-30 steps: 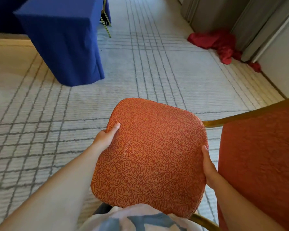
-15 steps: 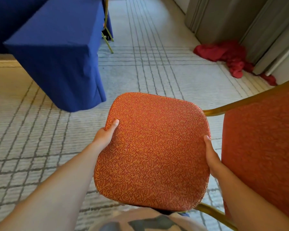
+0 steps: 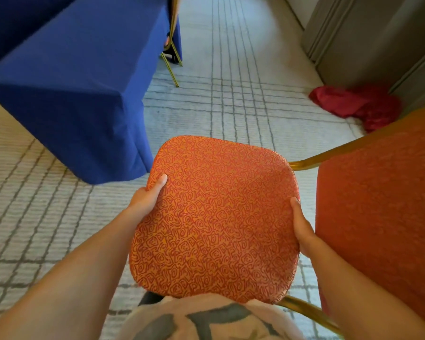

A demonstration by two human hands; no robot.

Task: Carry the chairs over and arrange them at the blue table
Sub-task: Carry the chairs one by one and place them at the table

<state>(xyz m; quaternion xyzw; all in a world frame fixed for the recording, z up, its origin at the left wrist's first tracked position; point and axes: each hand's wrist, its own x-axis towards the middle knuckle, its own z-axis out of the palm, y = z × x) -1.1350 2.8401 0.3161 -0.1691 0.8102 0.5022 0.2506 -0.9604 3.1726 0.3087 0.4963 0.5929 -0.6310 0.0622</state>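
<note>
I carry an orange patterned chair (image 3: 216,217) with a gold frame, lifted in front of my body. Its seat faces me and its backrest stands at the right. My left hand (image 3: 147,197) grips the seat's left edge, thumb on top. My right hand (image 3: 301,227) grips the seat's right edge, between seat and backrest. The blue table (image 3: 79,77), draped to the floor in blue cloth, stands ahead to the left, its near corner close to the chair.
Another chair's gold legs (image 3: 171,62) show at the table's far side. A red cloth heap (image 3: 358,104) lies on the carpet by the grey folding wall (image 3: 378,38) at right. Pale grid-lined carpet (image 3: 231,94) runs ahead between table and wall.
I have walked forward with the chair. The blue table has come closer and fills more of the upper left. Both hands keep the same hold on the seat.
</note>
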